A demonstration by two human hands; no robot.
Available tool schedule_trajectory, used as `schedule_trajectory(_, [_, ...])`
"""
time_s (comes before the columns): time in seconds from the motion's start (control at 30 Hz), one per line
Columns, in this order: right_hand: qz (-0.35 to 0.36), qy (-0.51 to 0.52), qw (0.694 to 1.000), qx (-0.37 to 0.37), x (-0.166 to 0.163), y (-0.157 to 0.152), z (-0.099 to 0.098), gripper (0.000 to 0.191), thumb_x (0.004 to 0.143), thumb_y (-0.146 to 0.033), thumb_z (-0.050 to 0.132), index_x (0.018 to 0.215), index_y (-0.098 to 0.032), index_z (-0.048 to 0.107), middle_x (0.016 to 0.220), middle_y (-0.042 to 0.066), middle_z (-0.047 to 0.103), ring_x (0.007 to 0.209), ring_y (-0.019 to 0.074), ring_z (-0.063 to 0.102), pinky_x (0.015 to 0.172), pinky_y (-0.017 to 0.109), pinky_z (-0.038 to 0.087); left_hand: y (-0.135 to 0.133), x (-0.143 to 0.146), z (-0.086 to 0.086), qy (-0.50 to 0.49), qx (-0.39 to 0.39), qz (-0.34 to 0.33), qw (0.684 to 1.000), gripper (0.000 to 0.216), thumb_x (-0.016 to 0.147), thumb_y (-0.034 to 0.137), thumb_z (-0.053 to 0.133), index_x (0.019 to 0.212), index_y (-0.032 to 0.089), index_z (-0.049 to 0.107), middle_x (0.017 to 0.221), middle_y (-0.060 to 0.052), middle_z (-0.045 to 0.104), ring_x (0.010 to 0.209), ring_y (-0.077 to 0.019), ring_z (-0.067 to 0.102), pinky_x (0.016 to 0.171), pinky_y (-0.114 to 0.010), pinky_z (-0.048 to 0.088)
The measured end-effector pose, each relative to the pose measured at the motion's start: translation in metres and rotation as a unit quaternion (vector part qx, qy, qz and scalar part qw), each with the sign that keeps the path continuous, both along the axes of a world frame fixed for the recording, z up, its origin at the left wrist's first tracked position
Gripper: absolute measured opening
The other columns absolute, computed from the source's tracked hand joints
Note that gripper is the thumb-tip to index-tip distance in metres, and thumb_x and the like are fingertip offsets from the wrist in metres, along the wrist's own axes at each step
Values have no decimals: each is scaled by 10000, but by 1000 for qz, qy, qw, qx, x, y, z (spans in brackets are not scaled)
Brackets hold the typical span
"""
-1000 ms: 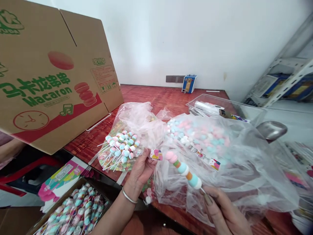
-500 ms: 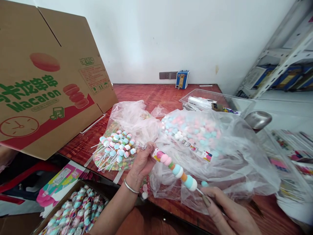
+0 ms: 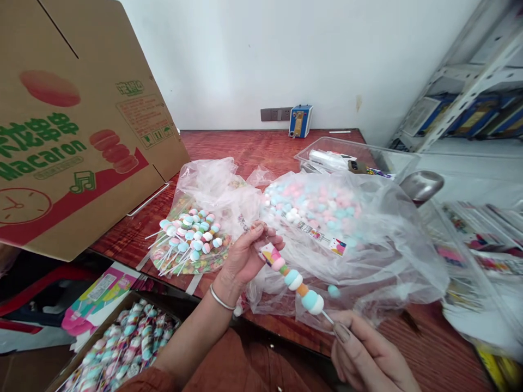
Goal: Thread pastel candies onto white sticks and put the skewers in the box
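A marshmallow skewer (image 3: pixel 294 279), pink, blue, white, green and orange, slants across the front of the table. My right hand (image 3: pixel 363 348) pinches its white stick between thumb and finger. At the skewer's upper end, my left hand (image 3: pixel 247 256) is closed around a clear wrapper (image 3: pixel 269 252) with a colourful printed patch; the top pink marshmallow sits at that patch. Behind the skewer lies a big clear bag (image 3: pixel 392 245) of loose marshmallows, with another printed wrapper (image 3: pixel 338 246) on it. Several finished skewers (image 3: pixel 192 234) rest left of my left hand on a bag of small candies (image 3: pixel 216 264).
A large cardboard box (image 3: pixel 93 136) stands at the left. Below the table edge, another box holds many wrapped skewers (image 3: pixel 126 343). A clear plastic bin (image 3: pixel 316 144), a metal scoop (image 3: pixel 423 187) and a blue device (image 3: pixel 300 121) are farther back. One blue marshmallow (image 3: pixel 334 291) lies nearby.
The view has shifted, so the box and table appear farther left and higher. The fingers of my left hand have loosened and spread somewhat. The wrapper's printed patch now overlaps the top pink marshmallow.
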State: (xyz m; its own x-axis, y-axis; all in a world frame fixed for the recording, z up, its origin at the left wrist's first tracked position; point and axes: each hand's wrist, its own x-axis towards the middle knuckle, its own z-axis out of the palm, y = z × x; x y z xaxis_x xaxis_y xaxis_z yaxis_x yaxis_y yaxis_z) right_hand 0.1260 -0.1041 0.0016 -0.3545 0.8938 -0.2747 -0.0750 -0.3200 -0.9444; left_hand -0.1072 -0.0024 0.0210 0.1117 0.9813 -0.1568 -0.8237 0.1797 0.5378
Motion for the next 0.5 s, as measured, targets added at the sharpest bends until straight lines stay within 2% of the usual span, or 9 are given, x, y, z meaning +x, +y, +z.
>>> schedule_trajectory(0.13, [-67,146,983,-91,-26,-12,5,272,955,-468,546,904,-203,581,558,-110,237,456,66,189,482,218,301,-1,18,6,-66,-33,-9,997,40,887,140,599,865,119,625,700,19,561,614,-82,584,755,-284,563])
schedule_trajectory(0.2, [-71,175,974,-123,-39,-14,9,270,981,-448,499,911,-201,585,557,-120,204,440,59,139,462,217,295,-2,24,11,-86,-50,-3,995,112,932,173,556,872,104,621,648,40,502,537,-49,515,670,-223,547])
schedule_trajectory(0.27, [-61,154,981,-102,-49,-13,9,281,1001,-436,450,919,-203,586,538,-124,191,415,62,140,432,214,282,-3,25,15,-89,-65,11,994,158,960,183,517,879,92,617,626,49,466,506,-33,476,621,-185,526])
schedule_trajectory(0.3, [-62,111,990,-55,-53,-11,8,270,1005,-419,444,921,-205,586,527,-118,223,404,68,185,425,213,281,-3,23,18,-84,-71,18,994,166,966,173,502,877,89,615,618,52,452,499,-28,467,610,-174,519])
schedule_trajectory(0.33, [-69,45,996,21,-56,-9,6,239,1004,-387,454,926,-205,588,525,-104,295,407,78,265,431,217,294,-3,21,20,-76,-73,26,994,167,967,157,496,867,89,611,609,56,438,492,-26,460,599,-165,512])
schedule_trajectory(0.37, [-84,-37,988,125,-59,-6,4,195,996,-342,475,934,-202,595,546,-79,397,435,92,363,451,226,320,-3,17,22,-68,-75,36,994,163,963,142,499,852,92,606,602,60,426,487,-24,455,588,-158,505])
schedule_trajectory(0.4, [-101,-124,956,246,-61,-2,1,146,982,-289,501,950,-192,605,599,-43,507,488,111,455,487,241,354,-4,13,25,-60,-77,45,994,156,957,133,508,837,95,600,598,63,418,484,-24,451,579,-152,498])
schedule_trajectory(0.47, [-121,-262,832,474,-65,5,-5,108,945,-174,542,1012,-152,624,712,27,643,580,146,559,572,279,402,-5,6,28,-51,-78,63,994,135,941,129,540,819,103,591,601,65,419,482,-22,449,571,-148,492])
schedule_trajectory(0.5, [-121,-302,767,554,-67,8,-7,138,928,-128,553,1044,-126,627,717,46,664,589,158,573,600,297,411,-6,3,29,-50,-80,73,993,123,933,131,556,817,107,588,606,66,422,484,-22,451,577,-149,494])
